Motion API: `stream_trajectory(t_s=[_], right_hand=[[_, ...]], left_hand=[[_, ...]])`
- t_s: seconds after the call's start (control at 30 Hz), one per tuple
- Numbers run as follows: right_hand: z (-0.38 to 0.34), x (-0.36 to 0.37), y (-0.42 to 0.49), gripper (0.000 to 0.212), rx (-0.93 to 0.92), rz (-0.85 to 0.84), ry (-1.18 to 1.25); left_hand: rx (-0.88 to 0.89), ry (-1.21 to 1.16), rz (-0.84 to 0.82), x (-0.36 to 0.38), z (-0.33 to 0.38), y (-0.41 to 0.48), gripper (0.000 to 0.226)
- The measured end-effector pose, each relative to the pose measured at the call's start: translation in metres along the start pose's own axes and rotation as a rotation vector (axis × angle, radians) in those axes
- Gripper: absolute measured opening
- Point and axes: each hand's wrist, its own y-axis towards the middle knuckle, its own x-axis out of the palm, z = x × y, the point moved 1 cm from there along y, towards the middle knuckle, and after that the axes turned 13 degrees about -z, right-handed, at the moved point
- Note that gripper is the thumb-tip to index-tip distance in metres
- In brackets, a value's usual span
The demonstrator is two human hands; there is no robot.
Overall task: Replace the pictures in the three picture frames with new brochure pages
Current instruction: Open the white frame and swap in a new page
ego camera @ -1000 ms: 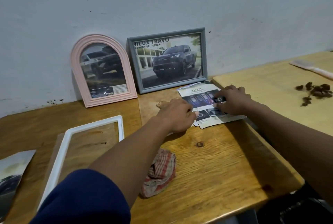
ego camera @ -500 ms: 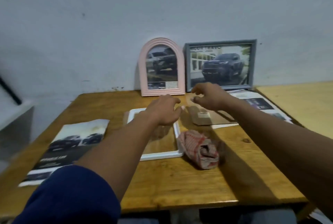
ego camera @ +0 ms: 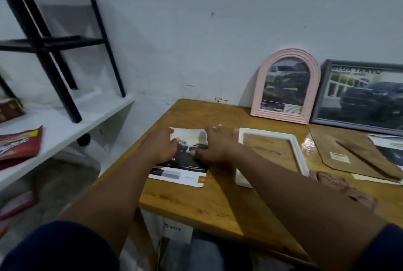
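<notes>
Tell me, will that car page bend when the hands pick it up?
Probably yes. The brochure page looks like thin paper lying flat on the table, so it should flop and feel light. The left hand and right hand hold opposite sides, which should keep it from drooping.

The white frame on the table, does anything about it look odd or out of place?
Yes. The white frame lies flat on the wooden table with bare wood showing through it, so no picture is inside. Its brown backing board lies apart, to its right. The pink arched frame and grey frame stand against the wall with pictures in.
</notes>
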Motion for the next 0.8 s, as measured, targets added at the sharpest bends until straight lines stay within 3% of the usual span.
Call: stream_trajectory(t_s=[0.13, 0.33, 0.47, 0.57, 0.67, 0.8], right_hand=[[-0.003, 0.013, 0.012, 0.094, 0.035, -0.019, 0.019], [-0.016, 0.011, 0.005, 0.075, -0.113, 0.272, 0.078], [-0.013, -0.018, -0.013, 0.065, -0.254, 0.349, 0.539], [0.012, -0.055, -0.03, 0.058, -0.273, 0.44, 0.747], [0.057, -0.084, -0.051, 0.06, -0.203, 0.461, 0.837], [0.134, -0.087, -0.082, 0.056, -0.025, 0.465, 0.917]], left_hand=[[-0.019, 0.028, 0.024, 0.009, -0.017, 0.0, 0.052], [-0.003, -0.051, 0.092, 0.009, -0.009, 0.002, 0.055], [0.068, -0.263, 0.21, -0.001, 0.011, 0.0, 0.041], [0.135, -0.421, 0.245, -0.008, 0.044, -0.001, 0.036], [0.22, -0.527, 0.198, -0.004, 0.088, 0.0, 0.035], [0.252, -0.619, -0.03, 0.025, 0.128, 0.0, 0.036]])
